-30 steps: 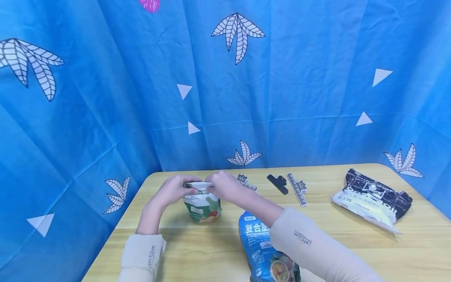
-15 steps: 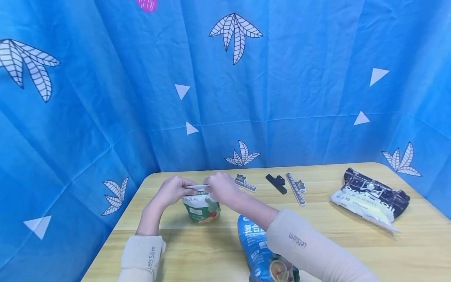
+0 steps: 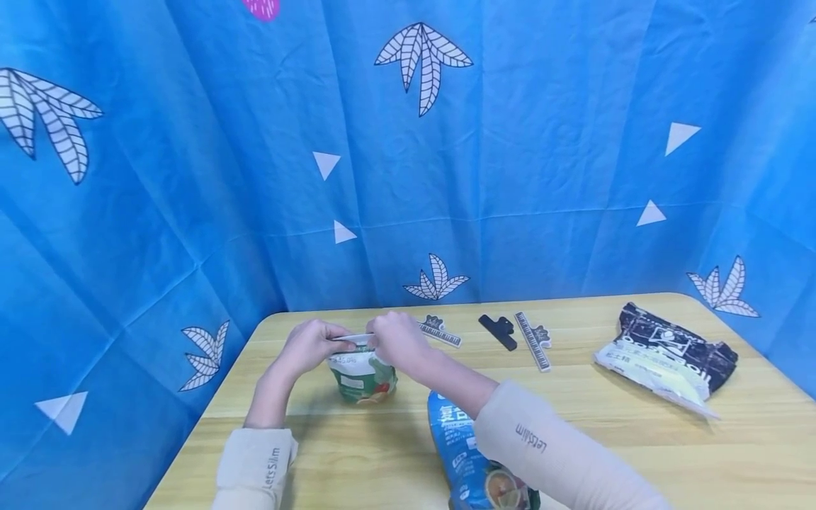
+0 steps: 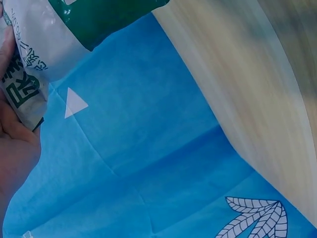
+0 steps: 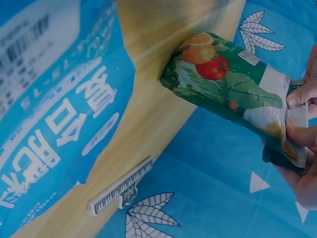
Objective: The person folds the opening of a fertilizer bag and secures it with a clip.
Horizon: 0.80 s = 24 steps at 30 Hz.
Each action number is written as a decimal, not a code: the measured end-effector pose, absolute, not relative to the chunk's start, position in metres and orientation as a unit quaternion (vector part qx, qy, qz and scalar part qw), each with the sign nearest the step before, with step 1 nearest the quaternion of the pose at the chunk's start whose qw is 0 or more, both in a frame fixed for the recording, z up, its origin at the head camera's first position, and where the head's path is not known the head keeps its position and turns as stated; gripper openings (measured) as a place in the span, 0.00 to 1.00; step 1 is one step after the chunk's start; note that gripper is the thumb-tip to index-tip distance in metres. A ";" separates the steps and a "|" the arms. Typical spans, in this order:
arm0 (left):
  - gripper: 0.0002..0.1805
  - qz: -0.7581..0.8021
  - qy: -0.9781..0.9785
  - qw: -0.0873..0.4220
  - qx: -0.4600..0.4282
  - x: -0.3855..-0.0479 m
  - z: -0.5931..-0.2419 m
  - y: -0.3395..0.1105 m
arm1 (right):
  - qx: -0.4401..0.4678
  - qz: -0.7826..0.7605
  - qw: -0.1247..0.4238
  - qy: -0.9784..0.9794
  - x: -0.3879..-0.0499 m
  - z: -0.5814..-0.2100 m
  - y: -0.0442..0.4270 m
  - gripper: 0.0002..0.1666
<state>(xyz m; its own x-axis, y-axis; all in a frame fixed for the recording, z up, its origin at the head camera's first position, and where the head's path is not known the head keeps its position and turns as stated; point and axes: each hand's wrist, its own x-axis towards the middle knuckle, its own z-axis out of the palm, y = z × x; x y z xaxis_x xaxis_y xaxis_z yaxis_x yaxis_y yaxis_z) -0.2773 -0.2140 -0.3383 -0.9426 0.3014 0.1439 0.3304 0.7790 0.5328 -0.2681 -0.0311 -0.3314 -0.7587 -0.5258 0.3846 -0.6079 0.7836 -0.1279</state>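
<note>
Two hands, left hand (image 3: 310, 346) and right hand (image 3: 398, 341), pinch the folded top of the bag (image 3: 360, 381) between them, where even tension should keep it straight.

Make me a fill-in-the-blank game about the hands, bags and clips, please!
1. The left hand and right hand hold a white-and-____ pouch.
2. In the head view, ____ clips lie on the table.
3. The middle clip is plain ____.
4. The right sleeve partly hides a ____ bag.

Missing words: green; three; black; blue.
</note>
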 end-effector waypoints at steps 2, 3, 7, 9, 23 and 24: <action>0.07 -0.287 -0.943 0.029 -0.168 -0.277 -0.339 -0.213 | 0.302 0.126 0.154 -0.933 -0.268 -0.329 -0.030 0.07; 0.07 -0.287 -0.943 0.030 -0.167 -0.277 -0.339 -0.213 | 0.300 0.126 0.147 -0.934 -0.268 -0.329 -0.030 0.07; 0.07 -0.284 -0.944 0.036 -0.167 -0.276 -0.339 -0.213 | 0.298 0.121 0.124 -0.939 -0.268 -0.327 -0.030 0.04; 0.06 -0.283 -0.943 0.038 -0.169 -0.276 -0.339 -0.213 | 0.297 0.111 0.122 -0.940 -0.269 -0.325 -0.031 0.03; 0.07 -0.295 -0.944 0.019 -0.149 -0.273 -0.337 -0.210 | 0.278 0.070 0.186 -0.940 -0.265 -0.325 -0.040 0.09; 0.08 -0.296 -0.944 0.017 -0.146 -0.273 -0.337 -0.210 | 0.278 0.074 0.192 -0.938 -0.265 -0.326 -0.040 0.09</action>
<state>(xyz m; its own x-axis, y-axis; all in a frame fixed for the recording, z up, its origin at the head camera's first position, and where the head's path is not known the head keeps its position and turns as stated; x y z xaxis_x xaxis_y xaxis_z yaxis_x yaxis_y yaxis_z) -0.2732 -0.2098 -0.3369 -0.9568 0.2653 0.1187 0.2856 0.7823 0.5536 -0.2649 -0.0398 -0.3259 -0.7722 -0.4931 0.4008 -0.5497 0.8348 -0.0319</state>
